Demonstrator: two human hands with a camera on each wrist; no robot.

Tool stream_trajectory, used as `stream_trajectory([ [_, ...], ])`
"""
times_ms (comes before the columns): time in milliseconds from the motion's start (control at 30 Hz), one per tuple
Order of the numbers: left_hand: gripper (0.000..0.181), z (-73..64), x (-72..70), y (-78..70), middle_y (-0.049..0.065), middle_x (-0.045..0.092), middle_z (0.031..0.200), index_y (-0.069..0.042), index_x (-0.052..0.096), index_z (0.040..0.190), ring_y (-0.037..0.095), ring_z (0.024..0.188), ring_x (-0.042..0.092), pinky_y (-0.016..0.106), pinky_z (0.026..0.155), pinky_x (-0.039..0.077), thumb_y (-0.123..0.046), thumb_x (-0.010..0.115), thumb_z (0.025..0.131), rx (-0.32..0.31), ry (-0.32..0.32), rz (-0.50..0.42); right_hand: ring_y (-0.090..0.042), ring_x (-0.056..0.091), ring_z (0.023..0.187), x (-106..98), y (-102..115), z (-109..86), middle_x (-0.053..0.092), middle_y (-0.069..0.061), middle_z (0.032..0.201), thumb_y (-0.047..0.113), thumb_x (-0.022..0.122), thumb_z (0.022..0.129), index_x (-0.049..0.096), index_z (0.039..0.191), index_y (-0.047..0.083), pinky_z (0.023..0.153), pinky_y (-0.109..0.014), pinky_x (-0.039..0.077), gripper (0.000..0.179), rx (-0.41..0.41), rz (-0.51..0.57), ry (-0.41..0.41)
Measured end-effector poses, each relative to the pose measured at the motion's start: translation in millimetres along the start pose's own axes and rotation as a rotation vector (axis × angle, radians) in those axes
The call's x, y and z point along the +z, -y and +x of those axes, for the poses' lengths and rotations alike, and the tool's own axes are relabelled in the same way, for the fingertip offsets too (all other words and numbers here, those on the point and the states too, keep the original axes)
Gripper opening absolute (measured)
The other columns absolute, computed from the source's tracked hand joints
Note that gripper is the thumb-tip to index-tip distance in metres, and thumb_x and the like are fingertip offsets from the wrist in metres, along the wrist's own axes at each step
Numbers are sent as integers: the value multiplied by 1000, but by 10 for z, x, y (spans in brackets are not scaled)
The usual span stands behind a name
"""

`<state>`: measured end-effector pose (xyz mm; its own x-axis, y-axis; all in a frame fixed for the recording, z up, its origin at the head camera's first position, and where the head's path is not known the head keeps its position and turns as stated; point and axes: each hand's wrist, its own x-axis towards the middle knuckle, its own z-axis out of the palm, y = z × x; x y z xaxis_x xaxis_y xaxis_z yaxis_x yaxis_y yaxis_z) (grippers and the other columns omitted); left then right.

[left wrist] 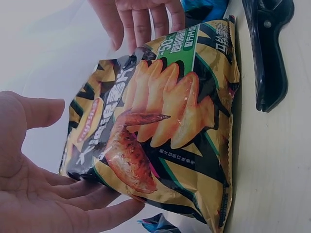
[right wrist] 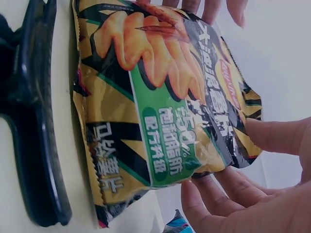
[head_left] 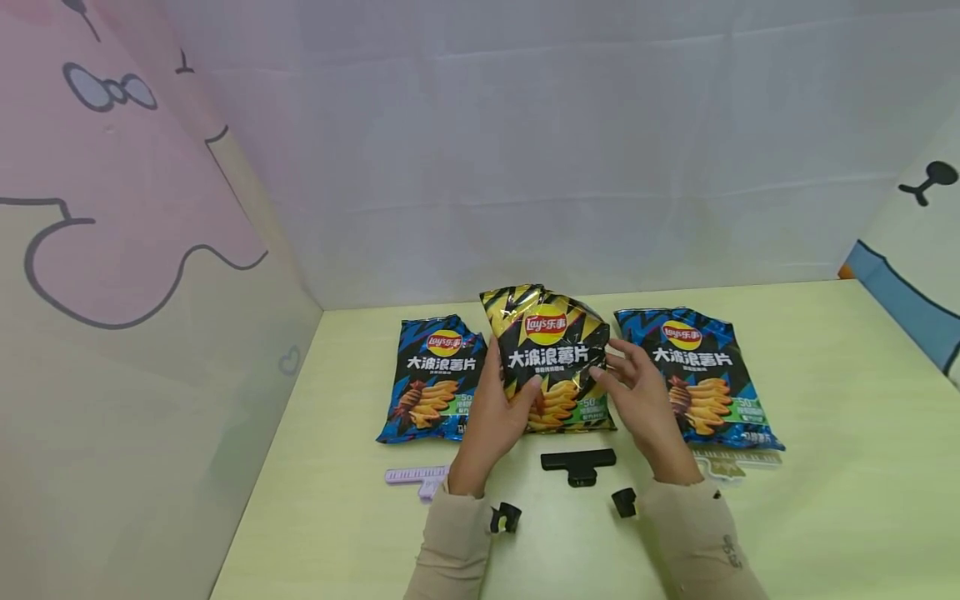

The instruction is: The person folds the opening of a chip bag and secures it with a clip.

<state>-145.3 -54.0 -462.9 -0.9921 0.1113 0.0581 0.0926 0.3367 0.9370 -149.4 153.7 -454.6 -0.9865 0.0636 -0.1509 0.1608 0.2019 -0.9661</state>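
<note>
A black-and-gold Lay's chip bag (head_left: 555,358) stands upright at the middle of the table, between both hands. My left hand (head_left: 495,412) is at its left side, with long, loosely extended fingers against the bag's side and the thumb apart from it in the left wrist view. At the opposite side is my right hand (head_left: 637,400), its fingers (right wrist: 214,199) reaching along the bag's edge and its thumb overlapping the front in the right wrist view. A black bag clip (head_left: 578,465) lies on the table before the bag.
Blue chip bags stand on either side, one at left (head_left: 431,379) and one at right (head_left: 705,379). A purple clip (head_left: 416,476) and a pale greenish clip (head_left: 731,462) lie before them, partly behind the forearms. A fabric wall (head_left: 525,150) closes the back.
</note>
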Motion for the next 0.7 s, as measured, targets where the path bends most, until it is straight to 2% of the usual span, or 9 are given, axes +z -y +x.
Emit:
stream_trajectory([
  [200, 85, 2, -16, -12, 14, 22, 168, -23, 4, 164, 36, 152, 32, 57, 121, 31, -38, 59, 101, 5, -38, 3, -37, 45, 143, -28, -12, 28, 49, -23, 152, 15, 56, 104, 32, 157, 11, 118, -51, 39, 58, -9, 26, -34],
  [500, 83, 4, -37, -14, 19, 34, 161, -20, 9, 164, 40, 145, 42, 58, 115, 40, -36, 60, 101, 4, -67, 8, -38, 50, 138, -53, -8, 19, 53, -24, 147, 15, 54, 105, 41, 153, 10, 118, -51, 39, 50, -21, 11, -68],
  [600, 82, 7, -48, -12, 19, 38, 159, -22, 11, 163, 40, 143, 45, 56, 115, 41, -35, 61, 100, 3, -79, 8, -32, 54, 131, -38, -4, 19, 57, -23, 142, 18, 55, 105, 48, 147, 9, 115, -46, 42, 44, -29, 13, -107],
  [700, 81, 9, -51, -5, 19, 42, 156, -26, 12, 163, 38, 140, 48, 55, 114, 42, -36, 62, 100, 9, -89, 14, -19, 58, 119, -21, 8, 15, 61, -19, 134, 21, 56, 104, 58, 136, 6, 107, -34, 46, 36, -36, 11, -142],
])
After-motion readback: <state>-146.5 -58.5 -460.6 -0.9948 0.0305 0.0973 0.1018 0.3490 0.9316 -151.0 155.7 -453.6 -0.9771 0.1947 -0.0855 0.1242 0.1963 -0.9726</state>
